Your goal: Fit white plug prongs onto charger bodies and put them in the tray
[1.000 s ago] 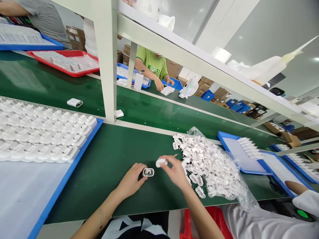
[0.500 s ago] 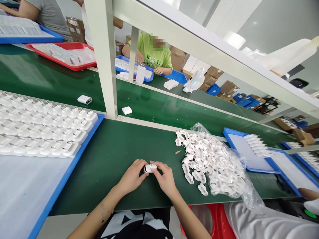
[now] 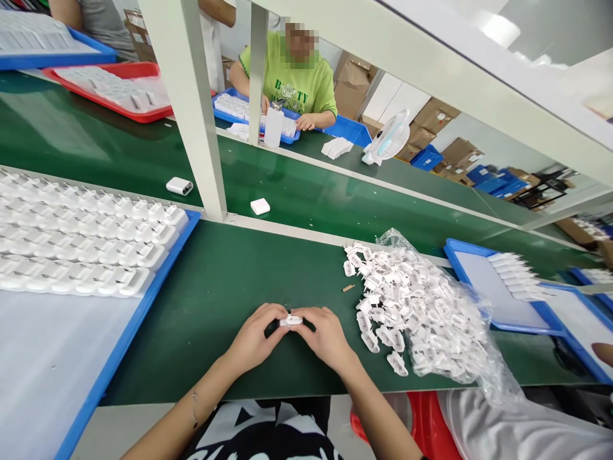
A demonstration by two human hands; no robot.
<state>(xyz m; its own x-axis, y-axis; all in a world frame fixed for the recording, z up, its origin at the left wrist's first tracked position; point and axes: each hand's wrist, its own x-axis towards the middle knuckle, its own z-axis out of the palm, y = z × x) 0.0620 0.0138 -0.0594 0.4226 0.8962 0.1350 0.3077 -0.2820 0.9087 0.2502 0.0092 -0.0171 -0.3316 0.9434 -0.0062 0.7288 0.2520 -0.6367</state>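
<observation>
Together | left hand, right hand: white casing | green shirt: "B…TY"

Right of the grip lies a small brown strip. Well ahead of it are a person in a green shirt and a whitish bottle; ahead-left, a red tray; ahead-right, a white fan and cardboard boxes.
</observation>
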